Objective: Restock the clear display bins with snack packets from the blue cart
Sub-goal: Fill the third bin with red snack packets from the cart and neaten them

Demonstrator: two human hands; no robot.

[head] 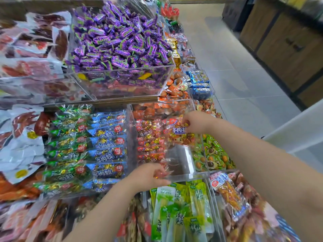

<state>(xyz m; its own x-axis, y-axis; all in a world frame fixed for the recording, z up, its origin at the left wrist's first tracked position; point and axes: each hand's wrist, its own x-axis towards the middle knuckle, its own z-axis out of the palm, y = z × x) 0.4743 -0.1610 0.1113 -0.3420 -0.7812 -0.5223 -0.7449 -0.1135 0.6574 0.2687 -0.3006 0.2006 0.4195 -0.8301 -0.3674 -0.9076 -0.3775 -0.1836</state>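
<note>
One clear display bin [179, 162], centre, left half stacked with red snack packets [150, 135]. Right hand [194, 122], far side: fingers pinch a blue-labelled packet [178, 131] above the bin. Left hand [148, 174], near rim: fingers curled round a small red packet [160, 173].

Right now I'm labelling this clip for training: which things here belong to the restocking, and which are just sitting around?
In the job: right hand pinching a red packet; left hand at the half-filled clear bin; red packet stack inside it.
Just there: purple candies; green packets; blue packets; pale green pouches.
</note>
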